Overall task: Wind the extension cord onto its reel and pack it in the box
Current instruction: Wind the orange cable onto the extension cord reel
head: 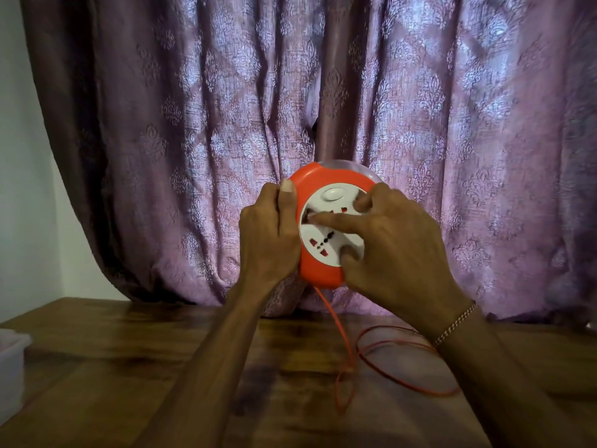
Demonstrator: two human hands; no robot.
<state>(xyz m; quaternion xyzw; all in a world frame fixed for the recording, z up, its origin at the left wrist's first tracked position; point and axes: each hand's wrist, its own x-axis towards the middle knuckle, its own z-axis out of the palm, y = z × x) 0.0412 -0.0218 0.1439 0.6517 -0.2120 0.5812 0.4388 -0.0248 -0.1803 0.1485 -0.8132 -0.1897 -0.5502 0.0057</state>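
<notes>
The orange extension cord reel (326, 227) is held upright above the desk (129, 367), the left hand (268, 240) gripping its left rim, right hand (394, 250) fingers (326, 218) curled onto its white socket face, orange cord (347, 347) trailing onto the desk.

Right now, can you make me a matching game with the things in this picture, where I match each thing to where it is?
Things:
1. reel
2. orange cord
3. white tub
4. curtain

Places:
A. hanging behind the table
B. at the left edge of the table
C. held up in the air by the left hand and right hand
D. lying in loose loops on the table

Pairs: 1-C, 2-D, 3-B, 4-A
</notes>
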